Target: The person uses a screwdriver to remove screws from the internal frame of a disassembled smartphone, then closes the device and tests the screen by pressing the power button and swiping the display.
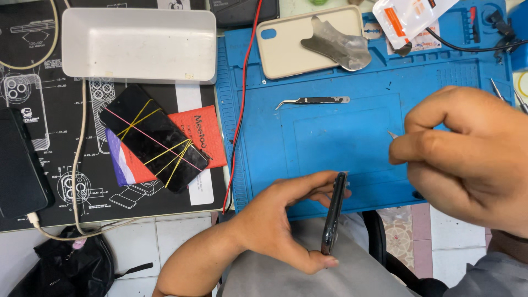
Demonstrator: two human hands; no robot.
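My left hand [280, 220] holds a dark phone [334, 212] on its edge, low over my lap, at the near edge of a blue work mat [330, 137]. My right hand [467, 154] is closed around a thin pointed metal tool [392, 134], whose tip pokes out to the left above the mat. Only that tip shows; the rest is hidden in my fist. The tip is a short way above and to the right of the phone, not touching it.
Curved tweezers [313, 101] lie on the mat. A beige phone case [308, 41] with a metal pry sheet [338, 44] sits at the back. A white tray [137, 44], a phone bound with rubber bands [154, 140], red and black wires [239, 110] and another dark phone [19, 165] lie left.
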